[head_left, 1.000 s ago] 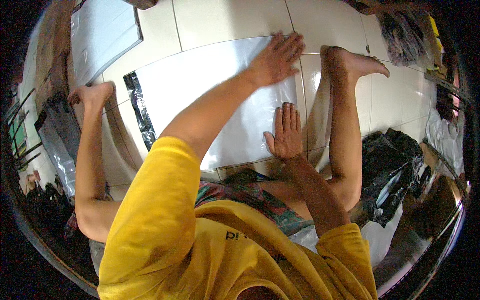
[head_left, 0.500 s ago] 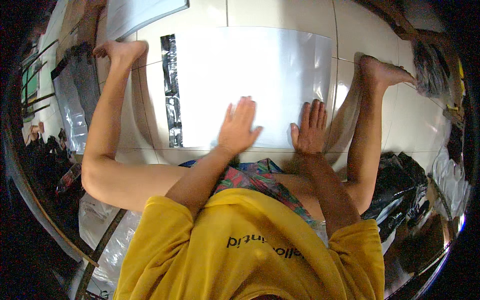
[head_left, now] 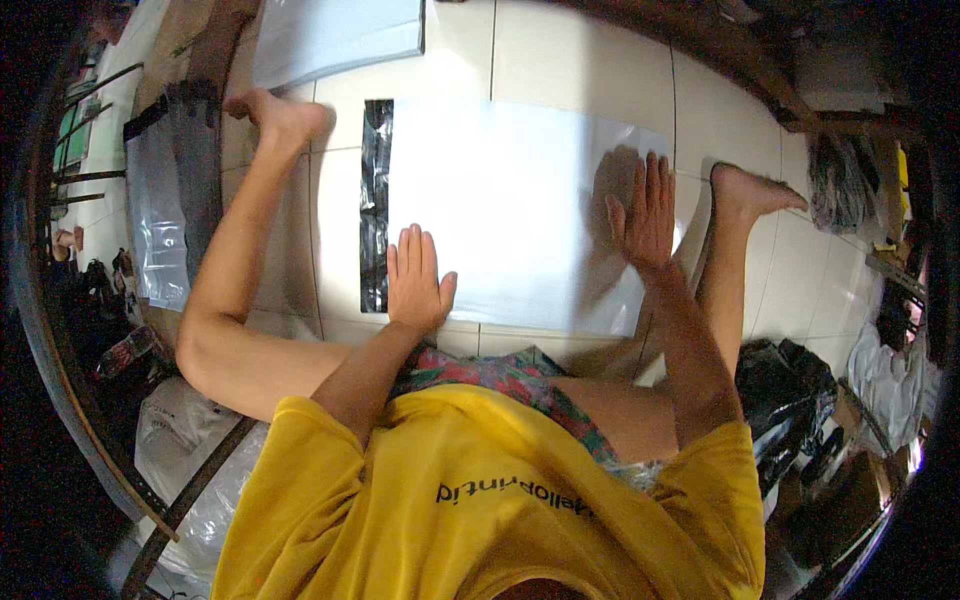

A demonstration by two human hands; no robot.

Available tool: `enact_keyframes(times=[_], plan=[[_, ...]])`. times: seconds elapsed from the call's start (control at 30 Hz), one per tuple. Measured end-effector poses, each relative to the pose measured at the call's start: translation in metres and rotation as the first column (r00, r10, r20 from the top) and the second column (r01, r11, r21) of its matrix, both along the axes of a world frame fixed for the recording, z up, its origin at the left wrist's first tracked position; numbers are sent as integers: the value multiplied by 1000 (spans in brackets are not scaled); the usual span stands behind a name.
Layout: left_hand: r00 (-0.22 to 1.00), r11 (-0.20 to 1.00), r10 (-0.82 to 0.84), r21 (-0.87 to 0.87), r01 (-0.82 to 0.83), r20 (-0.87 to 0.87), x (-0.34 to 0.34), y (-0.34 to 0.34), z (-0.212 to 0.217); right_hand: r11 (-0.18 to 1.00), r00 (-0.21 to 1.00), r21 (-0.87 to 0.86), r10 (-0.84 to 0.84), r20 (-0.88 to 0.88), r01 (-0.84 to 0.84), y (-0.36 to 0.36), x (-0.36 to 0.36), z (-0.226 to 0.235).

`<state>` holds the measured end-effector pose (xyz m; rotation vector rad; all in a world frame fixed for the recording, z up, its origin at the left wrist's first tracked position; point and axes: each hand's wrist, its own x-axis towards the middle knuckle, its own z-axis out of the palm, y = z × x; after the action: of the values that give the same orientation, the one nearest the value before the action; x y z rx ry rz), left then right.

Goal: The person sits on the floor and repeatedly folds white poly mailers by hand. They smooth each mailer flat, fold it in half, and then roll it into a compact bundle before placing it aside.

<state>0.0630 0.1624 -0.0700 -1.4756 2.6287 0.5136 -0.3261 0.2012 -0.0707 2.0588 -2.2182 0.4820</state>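
A white plastic mailing bag (head_left: 500, 200) lies flat on the tiled floor between my legs, with a glossy black strip (head_left: 375, 210) along its left end. Palm down, my left hand (head_left: 417, 290) rests at the bag's near left part, close to the black strip, fingers stretched out. Over the right end, my right hand (head_left: 645, 220) is spread flat with fingers pointing away from me. It casts a shadow on the bag, and whether it presses or hovers I cannot tell. Neither hand grips anything.
Beyond the bag at the far left sits a stack of pale flat sheets (head_left: 340, 40). Another grey-and-black plastic bag (head_left: 160, 220) lies left of my left leg. Crumpled black plastic (head_left: 785, 390) is beside my right knee, clear plastic (head_left: 190, 450) behind my left.
My left hand has slid left toward the black strip. My right hand has moved farther out along the bag's right end. The whole view has shifted slightly.
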Motion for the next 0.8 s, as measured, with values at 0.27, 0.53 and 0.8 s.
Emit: enact_keyframes(times=[0.27, 0.53, 0.8], plan=[[922, 992, 103, 101, -70, -373, -56, -26, 19, 981, 996, 184, 66, -60, -54, -59, -29, -19], [870, 951, -300, -50, 306, -390, -252, -85, -9, 966, 987, 250, 103, -121, -70, -57, -38, -26], [999, 983, 36, -179, -39, -18, -111, -153, -18, 972, 992, 207, 117, -37, -107, -57, -36, -20]])
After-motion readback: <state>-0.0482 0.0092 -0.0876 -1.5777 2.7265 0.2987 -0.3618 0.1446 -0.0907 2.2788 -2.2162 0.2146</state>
